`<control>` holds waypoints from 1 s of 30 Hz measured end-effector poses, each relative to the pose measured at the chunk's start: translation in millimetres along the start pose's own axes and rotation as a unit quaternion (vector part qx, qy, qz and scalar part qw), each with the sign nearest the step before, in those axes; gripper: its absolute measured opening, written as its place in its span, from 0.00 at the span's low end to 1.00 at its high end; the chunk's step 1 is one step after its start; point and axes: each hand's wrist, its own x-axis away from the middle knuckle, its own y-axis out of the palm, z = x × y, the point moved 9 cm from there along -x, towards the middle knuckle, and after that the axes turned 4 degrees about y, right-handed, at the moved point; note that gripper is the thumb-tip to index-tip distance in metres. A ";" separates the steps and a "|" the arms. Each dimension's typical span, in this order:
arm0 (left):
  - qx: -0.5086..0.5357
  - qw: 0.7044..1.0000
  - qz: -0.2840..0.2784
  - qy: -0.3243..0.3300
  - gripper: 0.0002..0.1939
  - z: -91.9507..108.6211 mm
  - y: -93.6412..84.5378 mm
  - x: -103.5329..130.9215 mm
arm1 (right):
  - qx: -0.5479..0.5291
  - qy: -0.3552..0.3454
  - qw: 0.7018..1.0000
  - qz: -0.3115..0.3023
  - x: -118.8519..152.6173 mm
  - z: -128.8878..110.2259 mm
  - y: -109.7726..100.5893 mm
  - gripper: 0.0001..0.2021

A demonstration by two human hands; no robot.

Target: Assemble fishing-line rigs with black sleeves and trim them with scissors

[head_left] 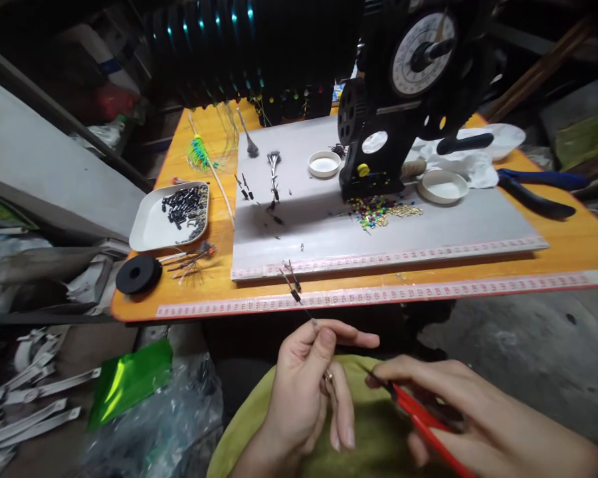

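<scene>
A round black spool (135, 277) lies left of the flat grey board (323, 229). Just beside the spool, a white tray (147, 222) with rounded corners holds little black tubes. In front of the board, the left hand (303, 385) pinches a thin dark line with black bits (296, 296), thumb and finger together. Tiny bright beads (371, 212) lie on the board. Also in front, the right hand (478, 405) has its fingers closed around a red-handled tool (423, 415) with a dark tip.
</scene>
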 end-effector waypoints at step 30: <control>-0.042 0.998 -0.006 -0.050 0.18 1.6 -4.2 2.8 | -0.016 0.002 0.943 -0.331 -35.4 -66.9 28.9 0.07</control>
